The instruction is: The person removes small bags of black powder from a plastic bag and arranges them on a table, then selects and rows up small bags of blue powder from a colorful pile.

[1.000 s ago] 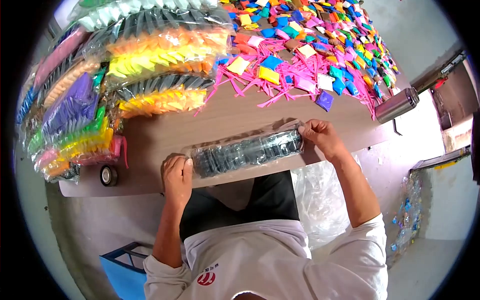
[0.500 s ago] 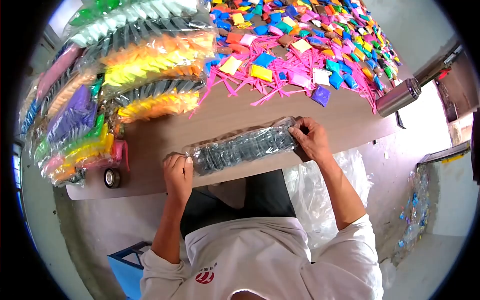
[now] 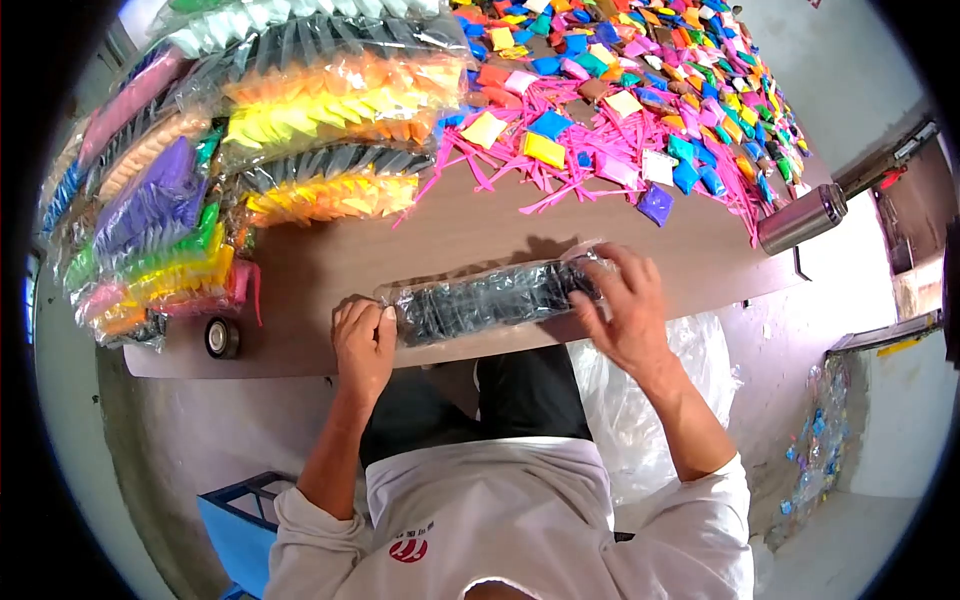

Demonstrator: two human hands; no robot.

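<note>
A long clear plastic bag [image 3: 490,303] packed with a row of black packets lies along the table's near edge. Its left end is pinched by my left hand [image 3: 362,342], whose thumb and fingers are closed on the plastic. Over the right end is my right hand [image 3: 632,312], thumb and fingers spread apart around the bag's corner. Whether those fingertips touch the plastic is hard to tell.
Bags of coloured packets [image 3: 330,105] are stacked at the left, with a tape roll [image 3: 232,338] below them. Small colourful packets [image 3: 545,149] and pink strips [image 3: 480,165] cover the back. A steel flask [image 3: 803,218] lies at the right edge.
My right hand has loosened its pinch on the bag's right end, and its fingers have spread. My left hand keeps its hold. The whole view has shifted slightly.
</note>
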